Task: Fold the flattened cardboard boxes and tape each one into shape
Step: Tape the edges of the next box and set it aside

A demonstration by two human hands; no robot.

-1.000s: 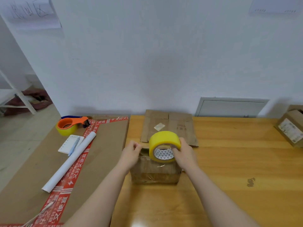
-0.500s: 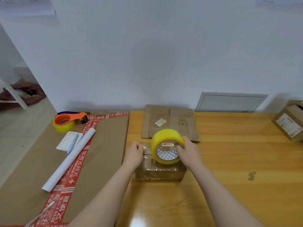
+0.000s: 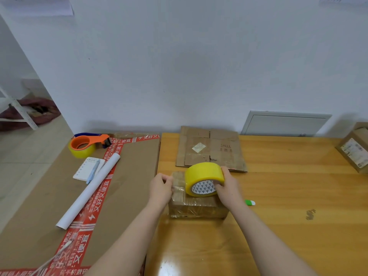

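A small folded cardboard box (image 3: 196, 207) wrapped in clear tape stands on the wooden table (image 3: 288, 196) in front of me. My right hand (image 3: 227, 189) grips a yellow tape roll (image 3: 201, 177) on top of the box, fingers curled into its core. At the box's left top edge, my left hand (image 3: 161, 187) pinches the free end of the tape. A flattened cardboard box (image 3: 211, 149) lies just behind, near the wall.
A large cardboard sheet (image 3: 129, 176) with red printed tape covers the surface to the left, carrying an orange tape dispenser (image 3: 87, 143), a notepad with pen (image 3: 89, 169) and a white paper roll (image 3: 89, 193). A taped box (image 3: 354, 150) sits far right. A green-white marker (image 3: 250, 202) lies beside my right wrist.
The taped box has shifted slightly right and its top now faces me more. My left hand has moved from the box's side up to its top edge and pinches the tape.
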